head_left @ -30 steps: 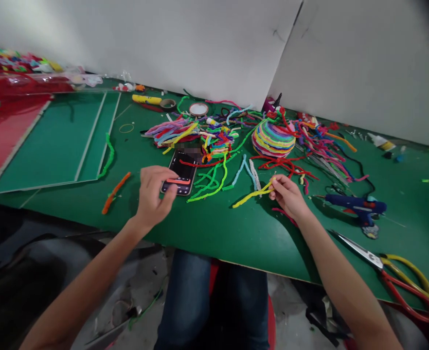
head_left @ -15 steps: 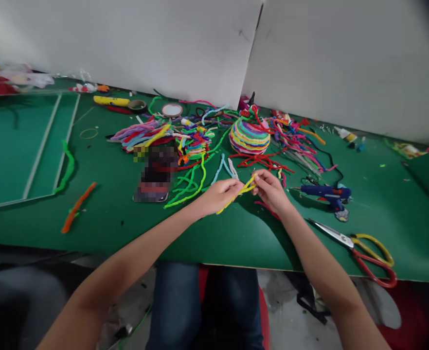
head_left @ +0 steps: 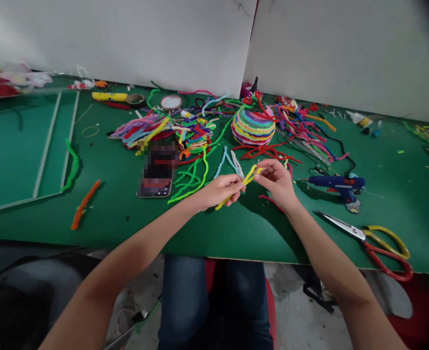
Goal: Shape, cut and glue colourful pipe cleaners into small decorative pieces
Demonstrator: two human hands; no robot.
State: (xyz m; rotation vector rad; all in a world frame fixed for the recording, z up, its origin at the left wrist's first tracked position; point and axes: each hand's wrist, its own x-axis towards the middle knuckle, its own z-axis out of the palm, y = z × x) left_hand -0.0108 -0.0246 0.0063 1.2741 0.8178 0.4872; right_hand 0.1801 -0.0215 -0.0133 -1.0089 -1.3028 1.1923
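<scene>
A bent yellow pipe cleaner [head_left: 250, 175] is held between my two hands, just above the front of the table. My left hand [head_left: 224, 190] is closed around its lower part, with one end sticking out below the palm. The thumb and fingers of my right hand [head_left: 276, 181] pinch the upper part, where two strands spread apart. Light blue and white pipe cleaners [head_left: 232, 162] lie right behind my left hand. Past them sits a ball wound in rainbow stripes [head_left: 253, 127], with red pipe cleaners [head_left: 269, 151] in front of it.
On the right are a blue glue gun [head_left: 336, 183] and scissors [head_left: 360, 234] with yellow and red handles. A phone [head_left: 159, 167] and heaps of coloured pipe cleaners [head_left: 141, 130] lie left of centre. An orange pipe cleaner [head_left: 85, 205] is farther left, on the green table [head_left: 119, 233].
The camera view has shifted slightly. My right hand has turned a little, its fingers now spread more around the upper yellow strands; my left hand keeps its hold.
</scene>
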